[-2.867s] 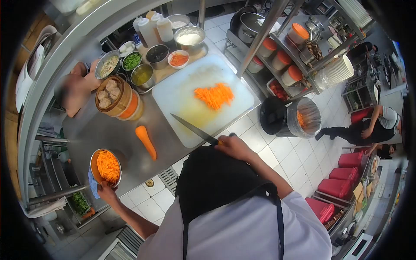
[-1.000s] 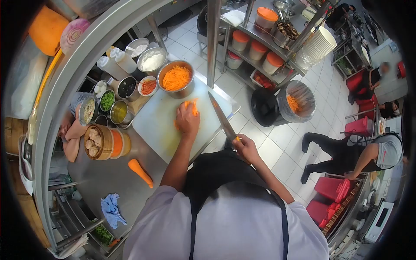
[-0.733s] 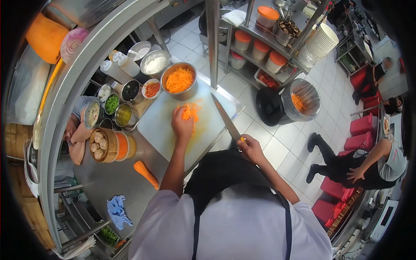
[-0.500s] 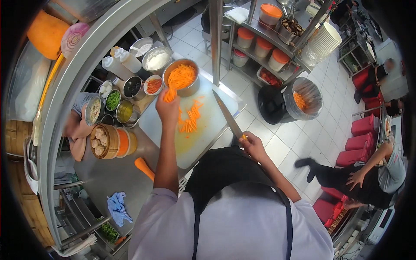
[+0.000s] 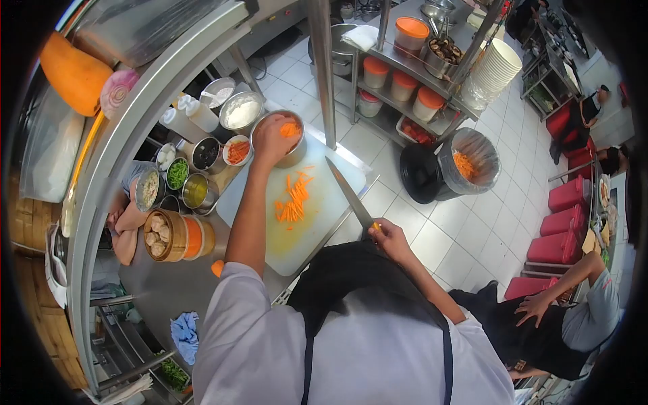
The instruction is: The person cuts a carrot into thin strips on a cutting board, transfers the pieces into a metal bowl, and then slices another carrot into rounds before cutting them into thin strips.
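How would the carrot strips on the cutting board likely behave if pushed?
The carrot strips look thin, so each is probably light and slightly bendy. Lying loose, they would likely scatter rather than move as one. The cutting board looks smooth and flat, so they may slide easily.

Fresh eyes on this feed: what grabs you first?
The orange carrot strips on the pale board, and the left hand at the mouth of the metal bowl beyond them. Next, the long knife in the right hand. Then the dumplings in the steamer, left of the board.
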A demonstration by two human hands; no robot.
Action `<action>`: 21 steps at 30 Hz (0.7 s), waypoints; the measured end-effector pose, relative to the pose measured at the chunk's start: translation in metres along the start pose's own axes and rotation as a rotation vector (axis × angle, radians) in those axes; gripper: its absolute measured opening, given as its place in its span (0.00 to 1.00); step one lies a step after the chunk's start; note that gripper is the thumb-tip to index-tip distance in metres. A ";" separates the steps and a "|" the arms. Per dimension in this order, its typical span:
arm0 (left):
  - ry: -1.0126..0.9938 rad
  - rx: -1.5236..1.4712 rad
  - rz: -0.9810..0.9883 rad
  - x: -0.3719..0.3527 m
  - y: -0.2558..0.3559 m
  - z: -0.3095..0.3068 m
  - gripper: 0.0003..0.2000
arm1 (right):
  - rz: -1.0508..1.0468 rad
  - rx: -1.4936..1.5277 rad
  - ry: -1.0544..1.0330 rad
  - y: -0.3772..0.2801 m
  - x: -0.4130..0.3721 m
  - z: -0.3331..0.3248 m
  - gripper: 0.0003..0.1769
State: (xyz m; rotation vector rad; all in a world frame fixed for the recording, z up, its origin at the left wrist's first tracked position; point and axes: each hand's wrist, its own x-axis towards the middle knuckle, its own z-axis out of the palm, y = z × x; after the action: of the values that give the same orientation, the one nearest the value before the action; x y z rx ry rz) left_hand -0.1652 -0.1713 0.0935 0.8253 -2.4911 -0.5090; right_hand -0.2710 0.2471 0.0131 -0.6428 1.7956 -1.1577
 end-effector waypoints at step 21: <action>-0.121 0.136 0.006 -0.008 -0.025 0.019 0.28 | -0.542 -0.958 0.036 -0.075 0.001 0.013 0.14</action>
State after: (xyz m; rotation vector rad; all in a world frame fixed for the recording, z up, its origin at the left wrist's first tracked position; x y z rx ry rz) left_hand -0.1585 -0.1816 0.0631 0.8610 -2.6623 -0.4021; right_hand -0.2627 0.2075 0.0779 -1.7456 2.2409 -0.5421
